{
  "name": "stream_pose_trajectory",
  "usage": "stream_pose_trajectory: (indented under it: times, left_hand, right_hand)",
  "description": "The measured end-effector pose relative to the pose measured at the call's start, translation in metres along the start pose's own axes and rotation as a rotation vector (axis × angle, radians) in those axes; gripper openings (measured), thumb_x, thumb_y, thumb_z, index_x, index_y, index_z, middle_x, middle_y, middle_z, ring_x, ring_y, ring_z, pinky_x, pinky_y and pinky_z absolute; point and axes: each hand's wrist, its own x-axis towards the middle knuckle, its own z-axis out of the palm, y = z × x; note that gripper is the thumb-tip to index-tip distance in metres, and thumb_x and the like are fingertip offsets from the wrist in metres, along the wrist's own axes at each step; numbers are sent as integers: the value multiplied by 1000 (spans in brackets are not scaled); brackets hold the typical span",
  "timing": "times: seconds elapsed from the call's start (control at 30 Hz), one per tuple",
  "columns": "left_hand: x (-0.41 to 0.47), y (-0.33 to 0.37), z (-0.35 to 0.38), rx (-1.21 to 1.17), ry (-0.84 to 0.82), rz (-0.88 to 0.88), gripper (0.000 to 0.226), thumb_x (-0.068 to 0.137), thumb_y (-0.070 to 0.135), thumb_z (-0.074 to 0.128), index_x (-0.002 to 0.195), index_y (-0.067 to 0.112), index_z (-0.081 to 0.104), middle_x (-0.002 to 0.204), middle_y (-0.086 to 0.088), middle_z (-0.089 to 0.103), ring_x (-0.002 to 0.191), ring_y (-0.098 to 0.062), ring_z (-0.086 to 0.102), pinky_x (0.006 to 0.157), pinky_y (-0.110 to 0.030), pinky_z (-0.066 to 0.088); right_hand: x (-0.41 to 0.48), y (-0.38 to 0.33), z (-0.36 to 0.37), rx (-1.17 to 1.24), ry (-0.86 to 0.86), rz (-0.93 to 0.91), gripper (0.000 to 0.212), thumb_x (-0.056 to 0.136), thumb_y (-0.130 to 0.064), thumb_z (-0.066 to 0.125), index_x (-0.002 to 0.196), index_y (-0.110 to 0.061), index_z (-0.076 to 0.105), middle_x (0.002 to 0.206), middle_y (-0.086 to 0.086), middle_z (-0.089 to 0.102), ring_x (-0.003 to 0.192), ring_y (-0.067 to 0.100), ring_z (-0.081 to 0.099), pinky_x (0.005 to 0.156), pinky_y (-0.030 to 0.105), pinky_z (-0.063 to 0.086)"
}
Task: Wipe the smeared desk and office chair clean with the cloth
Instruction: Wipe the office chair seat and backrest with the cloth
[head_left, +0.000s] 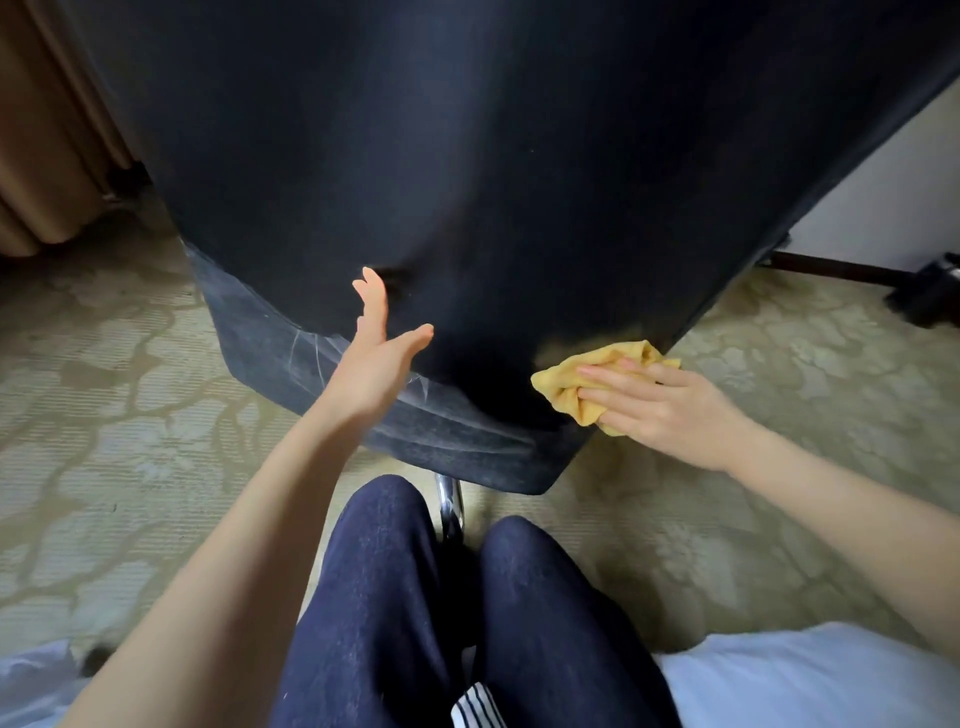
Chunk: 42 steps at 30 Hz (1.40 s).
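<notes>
Patterned green carpet (130, 364) covers the floor. Nearest are the person's knees in navy trousers (374, 597), with white bedding (805, 680) at the lower right. Between the knees rises a chrome post (451, 506) beneath the office chair (467, 156), whose dark back fills the middle of the view. Pale streaks mark the lower rim (291, 353) of the chair. The left grip (382, 358) is wide, with straight fingers and the palm laid flat against the chair's back just above that rim. The right grip (660, 405) lays nearly straight fingers over the bunched yellow cloth (571, 387), pressing it to the chair's lower right edge; its thumb is hidden. Farther off hang tan curtains (47, 130) at left, with a pale wall (883, 182) at right.
</notes>
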Motion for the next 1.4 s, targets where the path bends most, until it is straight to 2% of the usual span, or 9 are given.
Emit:
stream_pose_trajectory:
  times: [0.13,0.3,0.4,0.53,0.73,0.9,1.07,1.23,1.4]
  left_hand:
    - [-3,8,7,10,-4,-3,74,101,26,40,148,34,-16,157,13,-18,147,-22,-5,119,-47,8]
    - [-4,9,17,3,34,25,67,103,28,33,148,30,-17,156,13,-21,146,-13,-2,117,-32,4]
    - [-4,8,22,7,59,35,64,104,30,28,148,30,-18,156,14,-21,145,-10,2,101,-17,6]
    - [-2,6,26,3,89,39,62,104,32,24,147,31,-20,155,15,-23,145,-9,3,97,-15,7]
    - [3,-2,32,31,130,72,66,104,27,27,146,29,-23,156,13,-23,146,-12,7,108,-19,7]
    - [6,-8,34,34,148,95,70,103,23,31,146,29,-24,160,3,-12,146,-20,11,118,-31,7]
    - [8,-9,32,52,126,115,76,101,20,36,145,29,-25,154,16,-24,145,-17,13,119,-36,10]
    - [8,-12,27,27,77,109,74,102,22,36,146,30,-24,153,15,-27,146,-6,2,118,-29,4]
    - [5,-15,17,-63,44,110,77,97,30,42,147,39,-17,155,21,-16,144,0,2,120,-35,6]
  right_hand:
    - [4,40,-38,-124,173,70,16,92,1,58,93,-13,66,121,2,66,125,19,47,102,35,39]
    - [40,68,-71,-278,403,167,15,88,-3,67,94,-16,62,117,2,68,120,22,54,93,35,44]
    - [64,57,-63,-272,496,296,10,89,-9,67,90,-19,67,116,-2,68,119,21,54,96,36,39]
    - [80,34,-36,-241,515,430,14,90,-15,67,79,-24,70,110,-6,70,120,21,50,102,35,30]
    - [60,-7,16,-62,402,289,10,90,-14,65,86,-23,68,116,-7,68,123,15,49,105,31,31]
    - [1,-48,57,169,86,160,22,86,1,62,103,-11,65,129,2,60,128,13,43,96,29,41]
    - [-39,-48,58,276,-171,61,30,77,-2,72,106,-12,71,136,2,55,124,13,51,100,32,40]
    - [-43,-12,30,243,-135,34,32,89,0,46,114,-8,64,136,5,54,121,16,56,100,29,39]
    - [-24,14,-6,91,-4,86,23,93,-1,56,114,-7,63,129,5,60,129,19,47,107,33,35]
